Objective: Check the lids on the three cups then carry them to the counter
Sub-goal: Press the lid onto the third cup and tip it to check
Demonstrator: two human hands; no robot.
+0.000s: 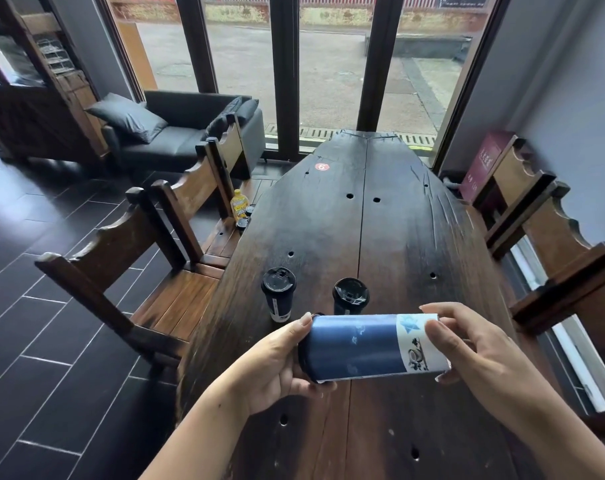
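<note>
A tall dark blue paper cup (360, 346) with a white printed band lies sideways in the air above the dark wooden table (398, 237). My left hand (277, 358) grips its black-lidded end on the left. My right hand (467, 348) holds its white bottom end on the right. Two more dark cups stand upright on the table just beyond it, both with black lids: the left cup (278, 294) and the middle cup (350, 296), whose lower part is hidden behind the held cup.
Wooden chairs line the table's left side (128, 271) and right side (550, 244). A yellow bottle (238, 202) and small dark cups stand on a chair seat at the left. A black sofa (183, 133) sits by the tall windows.
</note>
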